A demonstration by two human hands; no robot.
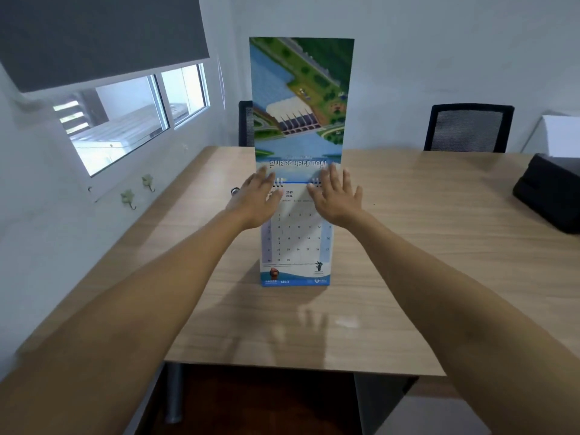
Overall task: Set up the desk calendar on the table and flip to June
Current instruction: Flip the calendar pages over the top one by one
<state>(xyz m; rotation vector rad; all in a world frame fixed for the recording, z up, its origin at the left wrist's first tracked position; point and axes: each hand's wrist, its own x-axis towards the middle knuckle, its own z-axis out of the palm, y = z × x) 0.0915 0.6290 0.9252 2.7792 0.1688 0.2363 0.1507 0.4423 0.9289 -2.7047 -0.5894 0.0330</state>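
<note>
The desk calendar [295,246] stands upright mid-desk [408,215], one picture page [301,98] raised vertical above its spiral binding. Both hands, left [257,199] and right [335,196], lie flat with fingers spread against the top near the binding, gripping nothing.

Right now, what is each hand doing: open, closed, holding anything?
Left hand: open, fingers spread at the calendar binding, gripping nothing.
Right hand: open, likewise.

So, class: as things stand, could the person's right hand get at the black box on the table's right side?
Probably yes. The right hand is open at the calendar, and bare table lies between it and the black box; nothing stands in the way.
</note>
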